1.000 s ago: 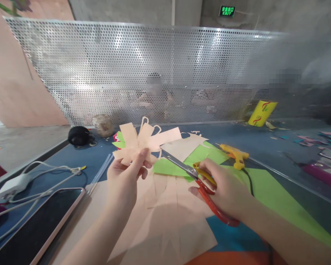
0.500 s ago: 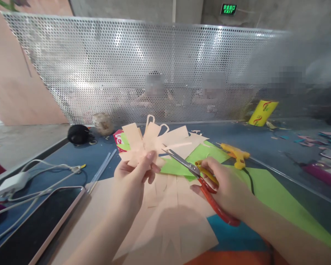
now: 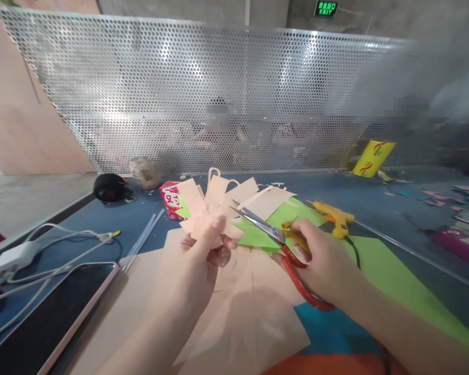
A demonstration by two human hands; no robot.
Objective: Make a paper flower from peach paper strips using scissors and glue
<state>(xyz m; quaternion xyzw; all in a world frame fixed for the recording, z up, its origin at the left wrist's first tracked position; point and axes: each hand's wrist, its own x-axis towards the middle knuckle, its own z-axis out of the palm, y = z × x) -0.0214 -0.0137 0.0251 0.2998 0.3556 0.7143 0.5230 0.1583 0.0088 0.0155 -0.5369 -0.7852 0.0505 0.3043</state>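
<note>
My left hand (image 3: pixel 195 260) pinches a peach paper cut-out (image 3: pixel 213 200) with several strips fanning out from its middle, held up above the table. My right hand (image 3: pixel 322 260) grips red and yellow scissors (image 3: pixel 281 242). Their blades are slightly apart and point left, with the tips close to the cut-out's right side. Below both hands lies a large peach paper sheet (image 3: pixel 242 312) with cut slits.
Green paper (image 3: pixel 379 271) and a yellow glue gun (image 3: pixel 334 214) lie to the right. A tablet (image 3: pixel 50 317), white charger and cables (image 3: pixel 31 250) sit left. Clear glue sticks (image 3: pixel 143 240), a red packet (image 3: pixel 170 199), a black object (image 3: pixel 109 187) and a perforated metal screen (image 3: pixel 219 94) are behind.
Both hands have shifted a little to the right and nearer each other. The scissor tips have come closer to the cut-out, and the red packet behind it now shows.
</note>
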